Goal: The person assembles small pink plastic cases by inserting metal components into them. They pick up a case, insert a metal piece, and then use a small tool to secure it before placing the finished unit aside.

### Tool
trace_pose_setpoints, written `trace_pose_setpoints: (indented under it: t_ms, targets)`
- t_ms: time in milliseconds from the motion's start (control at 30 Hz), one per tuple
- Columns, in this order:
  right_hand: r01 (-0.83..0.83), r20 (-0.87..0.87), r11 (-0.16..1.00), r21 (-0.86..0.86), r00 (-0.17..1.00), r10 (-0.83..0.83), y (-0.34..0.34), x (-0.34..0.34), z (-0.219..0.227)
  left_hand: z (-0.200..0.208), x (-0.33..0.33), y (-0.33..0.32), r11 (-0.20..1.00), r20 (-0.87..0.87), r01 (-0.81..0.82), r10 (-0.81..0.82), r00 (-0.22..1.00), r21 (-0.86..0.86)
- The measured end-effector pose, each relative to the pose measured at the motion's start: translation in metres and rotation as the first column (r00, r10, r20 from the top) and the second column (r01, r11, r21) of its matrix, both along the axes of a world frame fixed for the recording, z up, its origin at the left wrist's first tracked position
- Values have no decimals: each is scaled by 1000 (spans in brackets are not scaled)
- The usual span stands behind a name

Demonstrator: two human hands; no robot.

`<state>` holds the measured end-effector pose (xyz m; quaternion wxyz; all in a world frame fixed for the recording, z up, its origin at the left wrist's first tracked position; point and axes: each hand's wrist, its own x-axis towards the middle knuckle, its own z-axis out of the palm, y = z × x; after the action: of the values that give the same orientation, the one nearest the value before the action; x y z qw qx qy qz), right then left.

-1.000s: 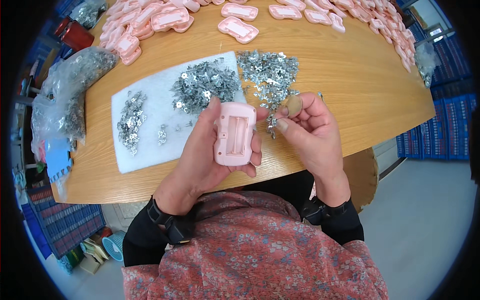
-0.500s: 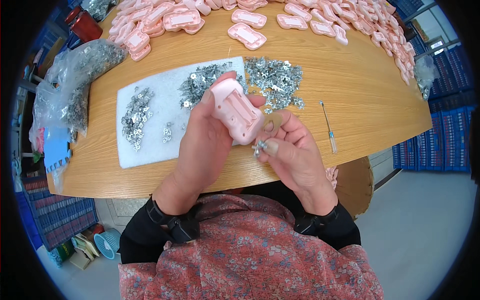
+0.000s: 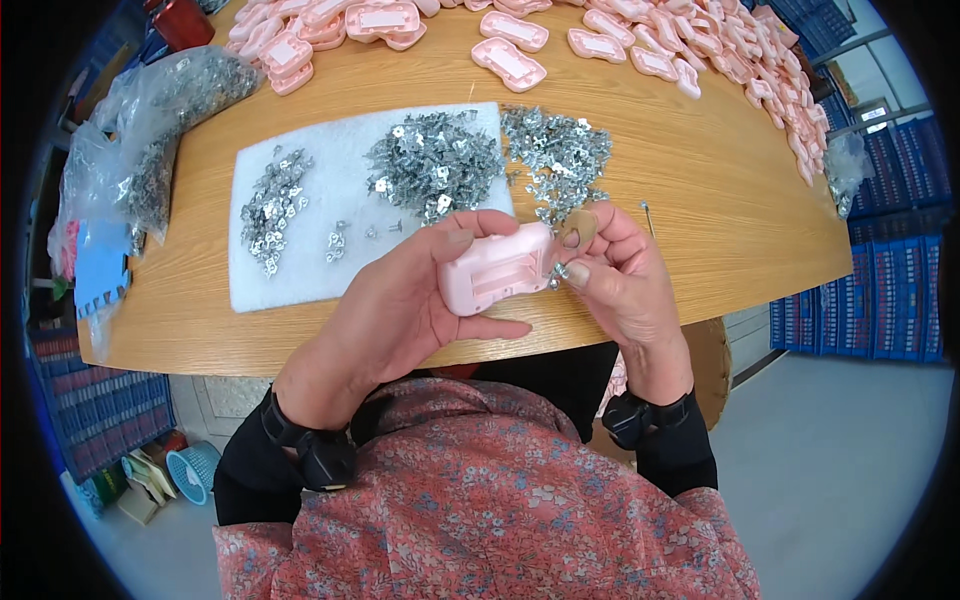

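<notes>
My left hand (image 3: 400,275) grips a pink plastic housing (image 3: 497,268) with a long rectangular battery slot facing up. Its thumb lies on the upper edge, and the fingers support it from below. Close by the housing's right end is my right hand (image 3: 630,285), pinching a small silvery metal contact piece (image 3: 557,275) between thumb and fingertips. A tan band (image 3: 577,228) wraps one finger of that hand. Whether the metal piece touches the housing I cannot tell. Beyond both hands, piles of metal pieces (image 3: 437,165) lie on a white foam sheet (image 3: 330,145).
Another metal heap (image 3: 560,150) sits on the wooden table (image 3: 700,190). Many pink housings (image 3: 690,40) line the far side. Plastic bags of metal parts (image 3: 160,130) stand at left, near a red canister (image 3: 183,22). A thin screwdriver (image 3: 648,218) lies partly behind my right hand.
The pink housing has turned from steeply slanted to nearly level, its slot now running sideways. My right hand has moved slightly right and up, still pinching the metal piece.
</notes>
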<state>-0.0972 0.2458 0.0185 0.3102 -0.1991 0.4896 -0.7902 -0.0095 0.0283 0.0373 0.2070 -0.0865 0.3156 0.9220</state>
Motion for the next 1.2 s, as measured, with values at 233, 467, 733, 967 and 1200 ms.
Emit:
trace_pose_setpoints:
  t_ms: [233, 467, 733, 967, 1200]
  targets:
    - [-141, -46, 981, 134, 988, 148, -9, 9, 19, -7, -2, -4, 946, 5, 237, -242, 970, -220]
    - [0, -228, 945, 328, 970, 79, -17, 17, 27, -18, 11, -11, 987, 122, 129, -117, 986, -92]
    - [265, -620, 800, 539, 767, 164, -44, 26, 40, -17, 18, -16, 983, 145, 120, -99, 985, -143]
    - [388, -760, 734, 557, 595, 262, -53, 32, 46, -18, 24, -11, 981, 127, 73, -50, 991, -180]
    - [442, -771, 650, 618, 504, 390, -60, 35, 46, -27, 26, -11, 963, 126, 136, -108, 986, -234]
